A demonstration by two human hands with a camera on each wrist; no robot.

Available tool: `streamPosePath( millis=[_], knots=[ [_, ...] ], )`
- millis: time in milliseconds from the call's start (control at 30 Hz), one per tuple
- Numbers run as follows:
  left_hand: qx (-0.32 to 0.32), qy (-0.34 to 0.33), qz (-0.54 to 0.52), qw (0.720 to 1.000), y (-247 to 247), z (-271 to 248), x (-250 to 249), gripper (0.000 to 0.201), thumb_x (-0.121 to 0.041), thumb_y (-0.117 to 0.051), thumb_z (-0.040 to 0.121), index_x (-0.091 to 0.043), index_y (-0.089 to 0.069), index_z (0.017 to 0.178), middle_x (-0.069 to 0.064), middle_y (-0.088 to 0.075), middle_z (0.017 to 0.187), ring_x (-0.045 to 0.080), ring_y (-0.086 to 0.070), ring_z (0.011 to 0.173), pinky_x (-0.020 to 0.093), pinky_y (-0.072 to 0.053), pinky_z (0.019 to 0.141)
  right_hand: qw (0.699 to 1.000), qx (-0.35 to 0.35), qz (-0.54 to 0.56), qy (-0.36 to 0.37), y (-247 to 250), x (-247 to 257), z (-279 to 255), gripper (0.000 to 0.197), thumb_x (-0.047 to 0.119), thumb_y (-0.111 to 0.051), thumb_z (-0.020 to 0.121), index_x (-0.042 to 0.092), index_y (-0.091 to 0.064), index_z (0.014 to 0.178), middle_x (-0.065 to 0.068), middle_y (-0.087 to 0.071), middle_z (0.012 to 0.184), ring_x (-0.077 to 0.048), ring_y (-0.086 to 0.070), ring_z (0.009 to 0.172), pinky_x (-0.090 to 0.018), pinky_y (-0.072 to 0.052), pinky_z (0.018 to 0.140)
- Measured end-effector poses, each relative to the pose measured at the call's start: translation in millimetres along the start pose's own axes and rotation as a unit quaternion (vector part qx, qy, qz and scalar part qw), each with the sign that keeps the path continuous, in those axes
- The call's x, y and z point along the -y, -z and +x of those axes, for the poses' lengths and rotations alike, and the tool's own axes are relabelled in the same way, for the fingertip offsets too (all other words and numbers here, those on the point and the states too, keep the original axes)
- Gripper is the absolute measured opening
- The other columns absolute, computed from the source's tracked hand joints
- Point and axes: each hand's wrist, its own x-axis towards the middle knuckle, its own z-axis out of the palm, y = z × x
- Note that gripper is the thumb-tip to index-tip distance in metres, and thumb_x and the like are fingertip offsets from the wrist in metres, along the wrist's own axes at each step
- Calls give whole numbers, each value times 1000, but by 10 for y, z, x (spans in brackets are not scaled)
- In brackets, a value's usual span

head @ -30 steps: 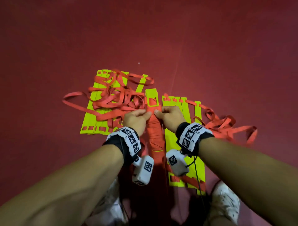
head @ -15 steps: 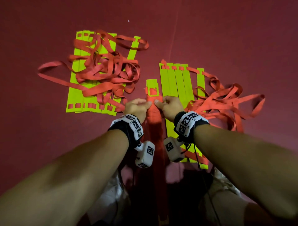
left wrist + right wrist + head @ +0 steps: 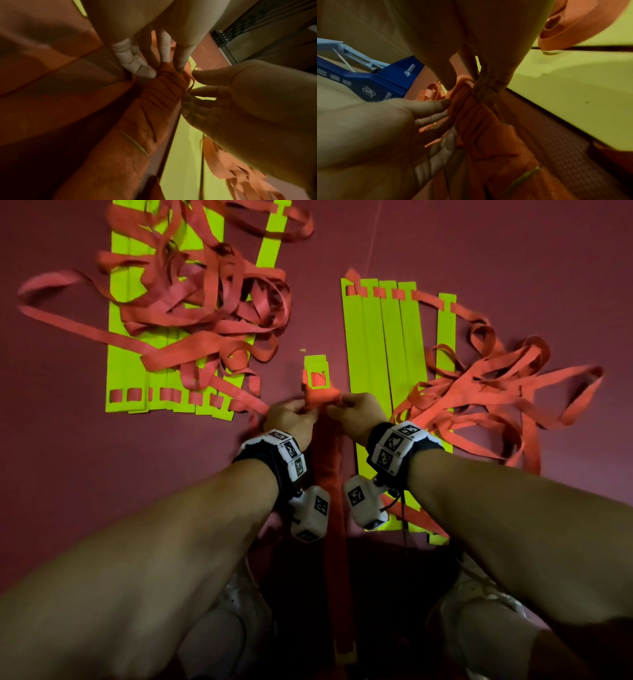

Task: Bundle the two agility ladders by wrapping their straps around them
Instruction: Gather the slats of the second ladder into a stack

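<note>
A stack of yellow-green rungs wrapped in red strap, the bundle, runs from between my feet out to its bare end. My left hand and right hand face each other at the far end of the wrap, and each pinches the strap there. In the left wrist view my left fingers press the wrapped strap. In the right wrist view my right hand pinches a strap loop on the bundle. Unwrapped rungs lie to the right, with their loose straps beyond.
A second ladder lies on the red floor at the left under a tangle of red straps. My white shoes flank the bundle's near end. A blue base with white lettering stands beyond my left hand.
Both hands keep their hold at the far end of the wrap. They and the bundle have drawn back from the floor ladders, which now lie higher in the head view.
</note>
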Motion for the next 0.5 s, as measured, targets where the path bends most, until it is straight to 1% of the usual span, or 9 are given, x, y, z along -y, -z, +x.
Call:
streamPosePath(
  millis=[67,100,133,200,267,300,367,433,500],
  knots=[
    [2,15,29,999,-40,27,23,39,-26,-72,92,-17,-69,130,7,-74,115,26,-70,104,41,-55,98,1000,1,-6,-6,38,-50,26,12,12,-67,89,15,-67,77,-6,-64,76,-23,-59,75,-45,-53,76],
    [-3,17,43,999,-61,36,29,41,-26,-71,92,-17,-67,132,6,-72,124,26,-67,112,37,-52,102,1000,2,-11,-6,64,-78,33,7,10,-66,88,13,-71,85,-6,-66,79,-23,-60,77,-45,-53,79],
    [-14,13,55,998,-82,47,29,41,-26,-70,93,-18,-67,133,4,-70,129,26,-65,117,34,-49,104,1000,-3,-18,-12,94,-98,36,11,9,-65,88,13,-74,94,-6,-67,82,-22,-61,79,-44,-54,81],
    [-43,-1,62,997,-119,39,-9,40,-25,-70,92,-19,-68,131,2,-71,123,24,-66,112,27,-49,97,999,-34,-19,-24,156,-154,76,17,11,-66,87,22,-74,97,-4,-66,85,-24,-64,83,-45,-57,85],
    [-67,-21,55,996,-178,35,-66,35,-19,-71,89,-16,-71,124,1,-70,103,19,-66,93,24,-49,84,995,-86,10,-53,239,-176,115,14,15,-70,85,28,-68,89,-4,-68,87,-31,-68,89,-49,-57,87],
    [-70,-31,50,996,-221,39,-94,31,-15,-70,88,-14,-73,120,0,-67,98,17,-64,89,24,-50,81,991,-115,30,-66,291,-187,143,13,16,-72,84,27,-67,90,-5,-69,88,-33,-69,92,-48,-57,88],
    [-49,-31,30,998,-325,38,-151,25,-11,-69,88,-13,-75,113,0,-71,102,17,-67,93,23,-50,82,982,-161,50,-85,430,-188,164,16,15,-74,82,21,-71,97,-7,-71,91,-31,-69,93,-39,-57,86],
    [-13,-22,11,1000,-449,14,-201,24,-11,-69,89,-14,-76,112,2,-75,108,19,-70,100,23,-52,84,973,-204,55,-97,593,-222,186,25,12,-72,83,13,-73,107,-7,-71,94,-27,-68,92,-30,-53,78],
    [22,-21,18,999,-587,-20,-255,28,-14,-68,92,-14,-74,119,3,-74,112,16,-69,99,19,-49,80,963,-240,52,-113,721,-261,189,25,12,-70,82,14,-73,107,-8,-73,98,-29,-69,94,-32,-54,80]
  ],
)
